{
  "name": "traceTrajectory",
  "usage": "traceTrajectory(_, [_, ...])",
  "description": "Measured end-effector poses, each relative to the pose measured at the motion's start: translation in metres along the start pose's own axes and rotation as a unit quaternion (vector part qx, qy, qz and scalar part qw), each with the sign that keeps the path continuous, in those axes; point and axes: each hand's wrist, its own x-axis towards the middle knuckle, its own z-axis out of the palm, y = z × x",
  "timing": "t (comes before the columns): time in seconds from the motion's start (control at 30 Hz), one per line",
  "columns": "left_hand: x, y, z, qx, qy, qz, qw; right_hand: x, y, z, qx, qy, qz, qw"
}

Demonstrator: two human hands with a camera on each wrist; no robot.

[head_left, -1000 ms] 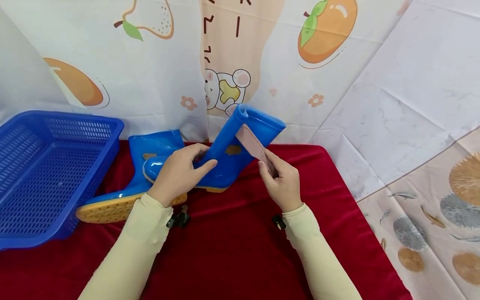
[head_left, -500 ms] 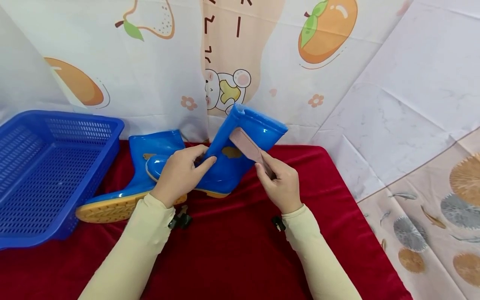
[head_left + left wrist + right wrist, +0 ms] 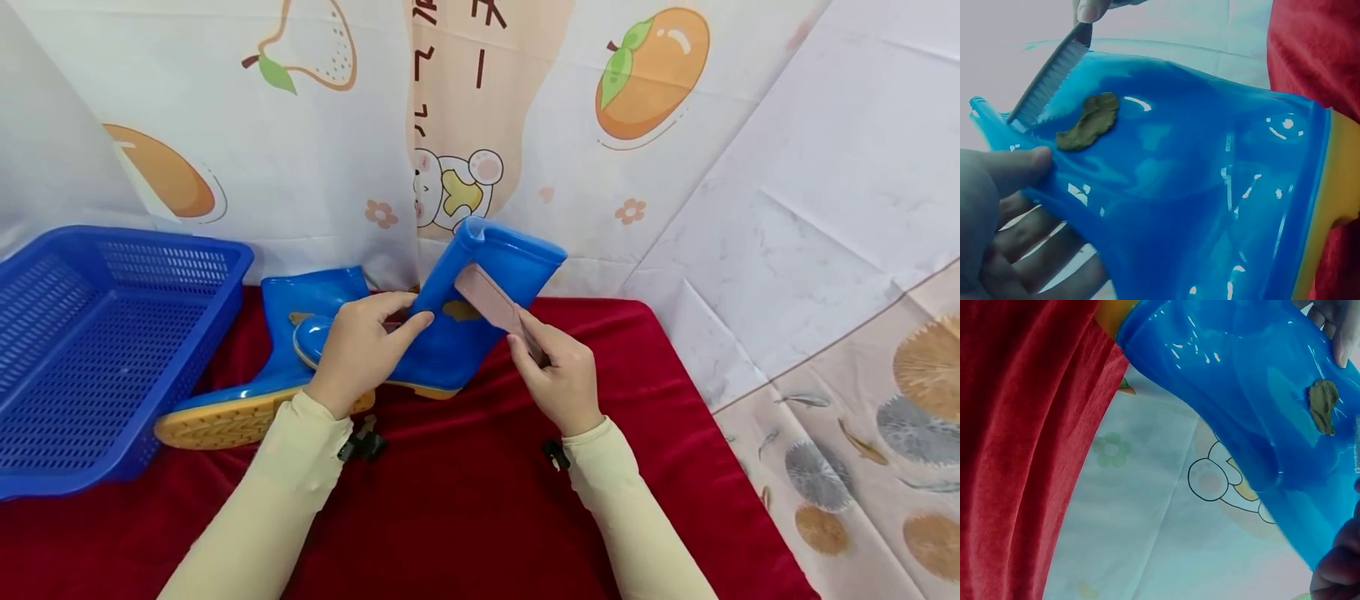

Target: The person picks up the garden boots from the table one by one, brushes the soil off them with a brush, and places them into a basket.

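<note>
A blue rubber boot [image 3: 438, 358] with a yellow sole leans in my left hand [image 3: 363, 346], which grips its shaft, thumb on the near side and fingers behind. On the shaft sticks a brownish patch of what looks like mud [image 3: 1089, 122]. My right hand [image 3: 562, 375] holds a brush [image 3: 491, 300] with a pinkish back by its handle. In the left wrist view its pale bristles [image 3: 1050, 81] touch the shaft between the patch and the top rim. A second blue boot [image 3: 281, 358] lies on its side behind my left hand and bears a brown patch [image 3: 300, 317] too.
A blue perforated plastic basket [image 3: 97, 467] stands at the left, close to the second boot's toe. Red cloth [image 3: 465, 492] covers the table, whose right edge slopes past my right forearm. A printed curtain [image 3: 315, 167] hangs right behind the boots.
The brush has shifted left and slightly down over the boot shaft, closer to its left side. My left hand keeps its grip on the boot. The head view has tilted slightly.
</note>
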Motion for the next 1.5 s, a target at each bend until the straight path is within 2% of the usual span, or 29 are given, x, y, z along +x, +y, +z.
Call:
traceTrajectory(0.1, [-0.001,0.001,0.002,-0.023,0.039,0.001,0.999,-0.001,-0.001,0.001,0.005,0.005,0.003,1.0])
traceTrajectory(0.2, [-0.003,0.001,0.005,-0.037,0.06,-0.01,0.9974,-0.002,-0.001,0.002,0.006,0.004,0.002,1.0])
traceTrajectory(0.33, [-0.004,0.002,0.008,-0.027,0.048,-0.014,0.9984,-0.002,0.001,0.003,0.0,-0.003,0.001,1.0])
traceTrajectory(0.5, [-0.003,0.004,0.007,-0.018,0.022,0.008,0.9996,0.0,0.001,0.001,-0.01,-0.014,0.003,0.9998])
traceTrajectory(0.7, [-0.004,0.004,0.003,-0.047,0.031,0.008,0.9984,-0.001,0.001,0.003,-0.019,-0.026,0.003,0.9995])
traceTrajectory(0.8, [-0.005,0.003,0.004,-0.063,0.052,0.009,0.9967,-0.003,0.001,0.004,-0.021,-0.026,0.008,0.9994])
traceTrajectory(0.93, [-0.004,0.003,0.005,-0.075,0.102,0.028,0.9915,-0.004,0.0,0.002,-0.023,-0.033,0.009,0.9992])
traceTrajectory(1.03, [-0.003,0.004,0.006,-0.074,0.124,0.033,0.9889,-0.003,0.0,0.0,-0.028,-0.057,0.007,0.998])
traceTrajectory(1.1, [-0.002,0.003,0.006,-0.066,0.117,0.029,0.9906,-0.003,0.0,-0.001,-0.031,-0.081,0.015,0.9961])
traceTrajectory(1.2, [-0.001,0.001,0.008,-0.048,0.089,0.018,0.9947,-0.004,0.002,-0.003,-0.031,-0.113,0.043,0.9922])
traceTrajectory(1.3, [0.0,-0.002,0.009,-0.032,0.072,0.011,0.9969,-0.004,0.004,-0.005,-0.033,-0.126,0.067,0.9893])
traceTrajectory(1.4, [0.001,-0.004,0.009,-0.03,0.068,0.01,0.9972,-0.003,0.006,-0.007,-0.034,-0.118,0.062,0.9905])
traceTrajectory(1.5, [0.001,-0.003,0.008,-0.029,0.061,0.008,0.9977,-0.002,0.006,-0.008,-0.03,-0.089,0.043,0.9947])
